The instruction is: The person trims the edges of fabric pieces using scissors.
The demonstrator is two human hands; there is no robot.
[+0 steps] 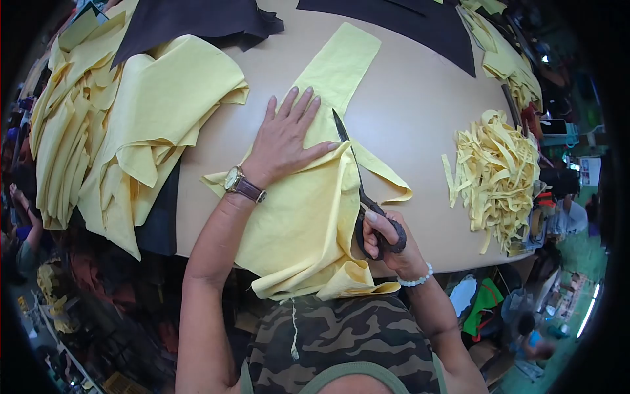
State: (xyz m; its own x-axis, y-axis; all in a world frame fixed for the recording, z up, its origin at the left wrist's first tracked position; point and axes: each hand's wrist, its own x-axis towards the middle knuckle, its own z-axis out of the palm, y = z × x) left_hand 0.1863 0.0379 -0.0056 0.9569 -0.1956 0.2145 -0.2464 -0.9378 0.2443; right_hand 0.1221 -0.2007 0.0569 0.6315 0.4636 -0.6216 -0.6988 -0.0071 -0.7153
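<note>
My left hand [287, 141] lies flat with fingers spread on a yellow fabric piece [289, 223] and presses it to the table. A watch with a brown strap is on that wrist. My right hand [388, 243] grips black-handled scissors [357, 174] by the loops. The dark blades point away from me, slightly apart, at the edge of the fabric. To the right of the blades a narrow yellow strip [380, 172] extends over the table. The near end of the fabric is bunched against my camouflage top.
Stacked yellow fabric [79, 144] hangs over the table's left side. Dark fabric [197, 23] lies at the far left, and another dark piece [407, 26] at the far right. A heap of yellow scraps [495, 177] rests on the right of the beige table [413, 118].
</note>
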